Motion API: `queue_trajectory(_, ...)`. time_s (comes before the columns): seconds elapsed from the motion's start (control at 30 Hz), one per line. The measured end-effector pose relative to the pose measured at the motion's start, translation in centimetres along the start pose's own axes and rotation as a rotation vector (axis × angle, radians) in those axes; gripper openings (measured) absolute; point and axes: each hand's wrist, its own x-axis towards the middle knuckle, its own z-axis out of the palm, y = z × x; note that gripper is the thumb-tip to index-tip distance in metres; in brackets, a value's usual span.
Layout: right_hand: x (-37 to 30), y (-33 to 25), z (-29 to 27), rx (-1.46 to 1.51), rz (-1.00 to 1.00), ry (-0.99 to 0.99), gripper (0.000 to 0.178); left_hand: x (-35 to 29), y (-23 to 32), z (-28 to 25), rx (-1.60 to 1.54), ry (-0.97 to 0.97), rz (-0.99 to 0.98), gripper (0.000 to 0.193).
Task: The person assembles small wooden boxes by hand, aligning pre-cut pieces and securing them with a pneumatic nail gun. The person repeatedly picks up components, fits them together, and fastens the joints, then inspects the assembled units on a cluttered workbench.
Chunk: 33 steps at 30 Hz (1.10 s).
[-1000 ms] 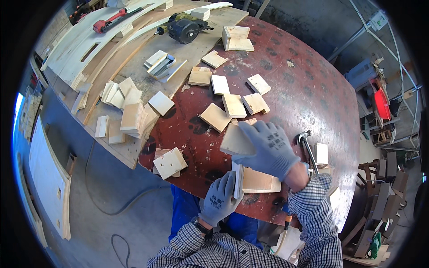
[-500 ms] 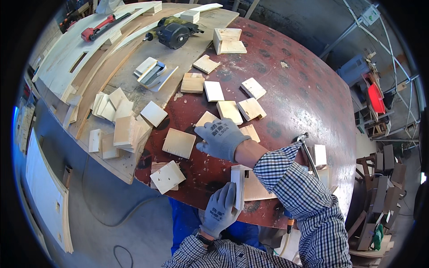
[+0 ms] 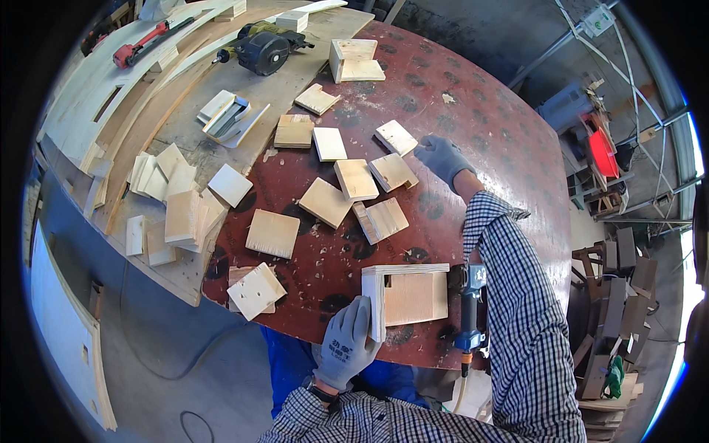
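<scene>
My left hand [image 3: 348, 345], in a grey glove, grips the upright end board [image 3: 374, 306] of a wooden corner assembly at the table's near edge. A second board [image 3: 410, 269] meets it along the far side, and a flat wooden panel [image 3: 416, 299] lies inside the corner. My right hand [image 3: 445, 158], gloved too, reaches out over the red tabletop. Its fingers look extended, with their tips close to the right corner of a pale wooden block [image 3: 396, 137]; whether they touch is unclear. Just right of the assembly lies a blue air nailer [image 3: 470, 310], partly behind my right sleeve.
Several loose wood blocks [image 3: 325, 203] are scattered across the red table [image 3: 509, 162]. A stack of pieces [image 3: 183, 218] sits on the left board, with a box of metal strips [image 3: 230, 118], a circular saw [image 3: 264, 50] and a red tool [image 3: 140, 48] beyond. A hose [image 3: 460, 391] trails from the nailer.
My right hand has moved away from the blocks in the middle, rightward and farther out. The nailer and the assembly's panel now show more. My left hand keeps its grip; the view has shifted slightly.
</scene>
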Motion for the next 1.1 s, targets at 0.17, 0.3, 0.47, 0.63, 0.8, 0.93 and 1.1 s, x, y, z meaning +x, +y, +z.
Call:
queue_trajectory(0.17, -1.5, -4.3, 1.5, -0.175, 0.038, -0.325, 0.107, -0.1, 0.2, 0.1, -0.008, 0.001, 0.005, 0.073)
queue_trajectory(0.3, -2.5, -6.5, 2.5, -0.266, -0.113, -0.394, 0.116, 0.1, 0.4, -0.2, 0.008, -0.066, -0.038, 0.070)
queue_trajectory(0.47, -1.3, -6.0, 3.0, 0.397, -0.322, -0.424, 0.107, -0.3, 0.0, 0.2, 0.045, -0.028, -0.031, 0.071)
queue_trajectory(0.63, -1.9, -6.1, 2.4, 0.009, -0.018, -0.064, 0.104, -0.1, 0.1, 0.4, 0.024, 0.023, 0.021, 0.074)
queue_trajectory(0.8, -3.8, -9.0, 4.1, -0.483, -0.011, -0.079, 0.096, 0.0, 0.2, 0.1, 0.045, -0.010, -0.028, 0.074)
queue_trajectory(0.93, -3.3, -8.8, 5.5, -0.018, -0.003, -0.219, 0.085, 0.1, 0.5, 0.4, 0.028, -0.025, -0.013, 0.073)
queue_trajectory(1.1, -2.4, -9.0, 5.7, 0.922, -0.097, -0.331, 0.056, -0.4, -0.2, 0.7, 0.047, 0.022, -0.011, 0.072)
